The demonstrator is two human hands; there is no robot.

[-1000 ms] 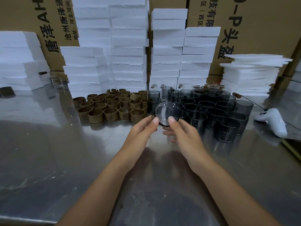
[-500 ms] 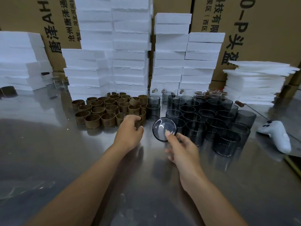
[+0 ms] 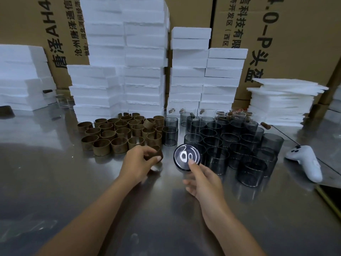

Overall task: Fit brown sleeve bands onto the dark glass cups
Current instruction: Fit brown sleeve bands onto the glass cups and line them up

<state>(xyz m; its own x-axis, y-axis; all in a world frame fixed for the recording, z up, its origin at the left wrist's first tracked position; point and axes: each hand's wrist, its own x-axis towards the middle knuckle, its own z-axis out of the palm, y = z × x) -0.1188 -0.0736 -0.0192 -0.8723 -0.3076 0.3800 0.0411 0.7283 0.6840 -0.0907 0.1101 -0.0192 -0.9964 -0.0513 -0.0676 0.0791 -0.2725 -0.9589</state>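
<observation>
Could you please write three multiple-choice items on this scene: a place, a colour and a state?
1. The white controller lies on the table at: A) the right; B) the left; C) the near middle.
2. The band in the left hand is: A) white; B) brown; C) blue.
3. The cup in the right hand is: A) standing upright; B) tipped, base toward the camera; C) already banded.
Answers: A, it lies beyond the standing cups; B, it shows dark brown; B, its round base faces us.
</observation>
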